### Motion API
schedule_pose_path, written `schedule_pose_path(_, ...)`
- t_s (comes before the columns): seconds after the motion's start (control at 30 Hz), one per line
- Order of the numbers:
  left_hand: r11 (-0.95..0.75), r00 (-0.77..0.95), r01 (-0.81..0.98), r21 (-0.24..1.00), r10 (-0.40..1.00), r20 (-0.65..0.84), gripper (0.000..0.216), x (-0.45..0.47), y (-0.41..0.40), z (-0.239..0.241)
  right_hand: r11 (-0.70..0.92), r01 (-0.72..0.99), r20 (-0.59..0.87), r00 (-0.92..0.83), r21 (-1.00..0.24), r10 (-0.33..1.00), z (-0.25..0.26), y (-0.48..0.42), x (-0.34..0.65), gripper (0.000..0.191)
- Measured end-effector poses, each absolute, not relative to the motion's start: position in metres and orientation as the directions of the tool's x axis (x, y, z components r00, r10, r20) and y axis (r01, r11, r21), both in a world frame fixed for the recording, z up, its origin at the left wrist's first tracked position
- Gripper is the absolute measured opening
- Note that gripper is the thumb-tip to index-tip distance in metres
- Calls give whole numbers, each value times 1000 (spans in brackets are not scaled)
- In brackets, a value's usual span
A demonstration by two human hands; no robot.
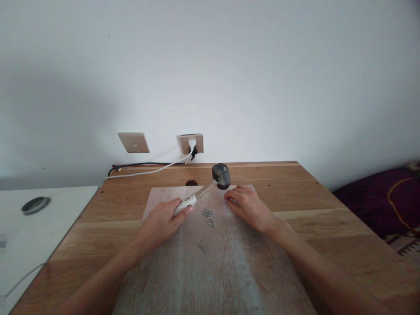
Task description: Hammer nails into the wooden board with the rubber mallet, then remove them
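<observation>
On board (229,262), left hand (162,221) fingers grip hammer (210,186) handle; right hand (247,205) fingers rest loose beside its head.

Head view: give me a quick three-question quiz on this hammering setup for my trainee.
1. True or false: the left hand holds the hammer by its handle.
2. Multiple choice: where do the loose nails lie? A) on the white table, B) on the pale board between the two hands, C) in the right hand's palm.
3. Short answer: what is the right hand doing?

Key:
1. True; its grip is closed round the handle, with the dark head raised over the board.
2. B.
3. It rests fingers-down on the board near the hammer head; whether it pinches a nail cannot be told.
</observation>
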State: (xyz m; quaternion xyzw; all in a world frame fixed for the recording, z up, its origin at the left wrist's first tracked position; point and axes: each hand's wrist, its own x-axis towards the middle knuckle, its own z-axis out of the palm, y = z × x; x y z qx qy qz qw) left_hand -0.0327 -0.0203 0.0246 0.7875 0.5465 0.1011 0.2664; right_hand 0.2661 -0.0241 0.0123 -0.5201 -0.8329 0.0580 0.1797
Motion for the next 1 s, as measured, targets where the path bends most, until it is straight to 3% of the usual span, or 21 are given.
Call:
schedule_pose_path(0.3, -249, 385, 785, 567, 914, -131, 42, -42, -30, 29, 331, 844, 303, -213, -422, 929, -5, -25, 269, 20)
schedule_pose_path(0.53, -258, 398, 824, 504, 897, -192, 42, -38, -45, 34, 329, 826, 335, -183, -458, 924, -1, -34, 274, 63)
schedule_pose_path(0.67, -272, 407, 851, 449, 882, -238, 41, -33, -48, 34, 351, 820, 372, -185, -452, 910, 2, -37, 284, 72)
schedule_pose_path(0.83, -268, 393, 863, 427, 888, -238, 40, -30, -48, 31, 387, 805, 419, -192, -449, 887, 7, -45, 289, 63)
schedule_pose_path(1.0, -242, 378, 860, 449, 894, -243, 41, -32, -46, 28, 448, 770, 459, -228, -455, 859, 21, -64, 270, 26)
